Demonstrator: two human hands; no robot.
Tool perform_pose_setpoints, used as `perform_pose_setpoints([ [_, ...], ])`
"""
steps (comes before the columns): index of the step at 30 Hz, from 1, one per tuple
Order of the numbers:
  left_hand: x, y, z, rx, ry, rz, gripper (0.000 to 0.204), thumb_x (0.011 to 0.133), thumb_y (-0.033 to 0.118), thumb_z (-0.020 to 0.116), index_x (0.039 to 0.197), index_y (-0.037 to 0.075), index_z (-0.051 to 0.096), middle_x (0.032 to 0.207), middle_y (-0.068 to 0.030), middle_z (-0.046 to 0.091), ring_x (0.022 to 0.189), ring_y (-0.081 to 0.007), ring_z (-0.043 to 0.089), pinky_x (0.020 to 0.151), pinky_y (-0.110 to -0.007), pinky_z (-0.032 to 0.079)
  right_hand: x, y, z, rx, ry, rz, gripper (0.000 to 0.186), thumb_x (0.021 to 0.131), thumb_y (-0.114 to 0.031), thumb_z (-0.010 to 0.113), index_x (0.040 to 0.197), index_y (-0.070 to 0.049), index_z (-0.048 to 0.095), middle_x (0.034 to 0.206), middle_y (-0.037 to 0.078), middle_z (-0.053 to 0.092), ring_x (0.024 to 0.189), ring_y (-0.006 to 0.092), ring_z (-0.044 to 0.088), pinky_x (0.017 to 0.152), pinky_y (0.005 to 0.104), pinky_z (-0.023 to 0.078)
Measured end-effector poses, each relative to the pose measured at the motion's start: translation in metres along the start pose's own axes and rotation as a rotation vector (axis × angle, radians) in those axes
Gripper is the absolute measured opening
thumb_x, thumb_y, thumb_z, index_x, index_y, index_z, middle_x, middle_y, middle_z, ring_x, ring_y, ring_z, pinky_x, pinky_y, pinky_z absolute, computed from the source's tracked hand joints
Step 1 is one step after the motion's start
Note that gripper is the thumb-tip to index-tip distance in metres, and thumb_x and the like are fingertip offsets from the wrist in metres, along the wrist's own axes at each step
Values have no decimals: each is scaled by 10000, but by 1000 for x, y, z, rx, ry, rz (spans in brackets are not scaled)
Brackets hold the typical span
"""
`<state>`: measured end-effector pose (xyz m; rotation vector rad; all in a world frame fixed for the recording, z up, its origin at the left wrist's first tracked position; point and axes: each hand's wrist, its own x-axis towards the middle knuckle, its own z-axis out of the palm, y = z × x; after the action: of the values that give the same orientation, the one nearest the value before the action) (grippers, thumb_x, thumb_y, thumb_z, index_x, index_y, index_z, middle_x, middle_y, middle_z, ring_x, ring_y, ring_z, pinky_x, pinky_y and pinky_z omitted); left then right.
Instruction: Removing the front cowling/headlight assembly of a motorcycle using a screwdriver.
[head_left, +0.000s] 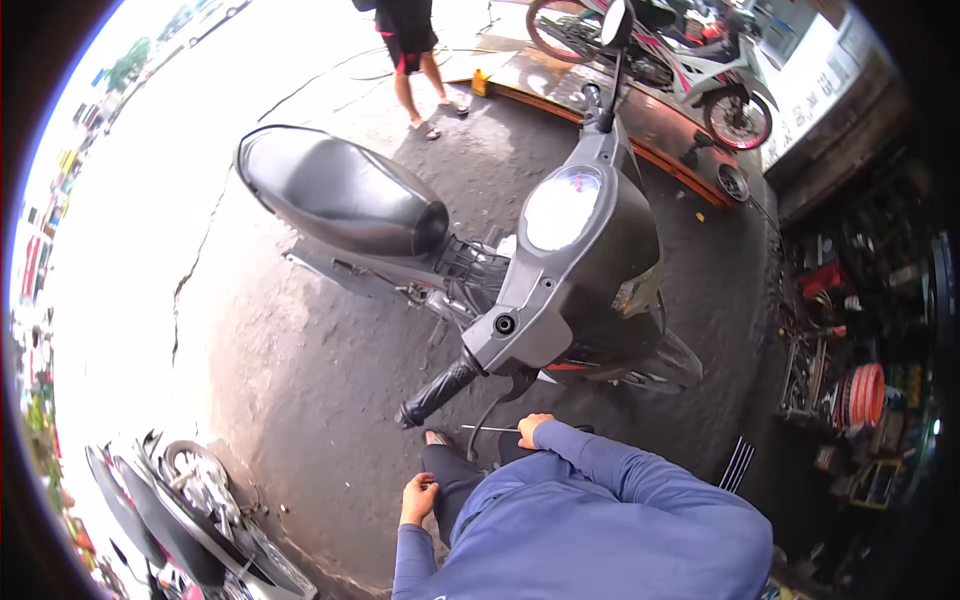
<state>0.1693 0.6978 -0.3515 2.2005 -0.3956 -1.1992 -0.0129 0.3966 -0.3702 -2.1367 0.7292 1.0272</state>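
Facing a grey scooter (pixel 600 260) on dark ground (pixel 340 430), close to its near handlebar (pixel 440 392). Bending the left hand's grip (pixel 419 498) narrow beside a thigh (pixel 453 482); cannot tell whether empty. Holding with the right hand's grip (pixel 535 430) a thin rod (pixel 500 430), pointing left between body and handlebar. Seemingly at a tool-handling step; likely calls next for steady aim and clearance around the handlebar.
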Motion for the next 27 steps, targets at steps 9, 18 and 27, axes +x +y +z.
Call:
perform_pose_setpoints([
  [9, 287, 50, -131, 1177, -382, 258, 398, 824, 380, 666, 946, 2, 695, 983, -221, 682, 926, -383, 660, 827, -453, 521, 130, -67, 74, 197, 8, 188, 293, 879, -323, 576, 1096, -172, 702, 1159, 66, 665, 1095, 295, 621, 860, 477, 507],
  [18, 336, 184, -92, 1395, -1383, 958, 342, 877, 381, 590, 906, 47, 662, 816, -193, 664, 809, -387, 634, 737, -432, 489, 67, -97, 61, 1140, 594, 112, 453, 916, -498, 582, 786, -64, 578, 689, 49, 515, 591, 156, 513, 575, 323, 417],
  [27, 331, 236, 77, -204, -2207, 808, 361, 948, 334, 595, 1128, 22, 582, 963, -93, 620, 962, -210, 584, 900, -348, 449, 42, -128, -108, 1197, 1252, -376, 484, 1031, -388, 391, 757, -6, 509, 738, 60, 522, 624, 129, 515, 594, 272, 428],
])
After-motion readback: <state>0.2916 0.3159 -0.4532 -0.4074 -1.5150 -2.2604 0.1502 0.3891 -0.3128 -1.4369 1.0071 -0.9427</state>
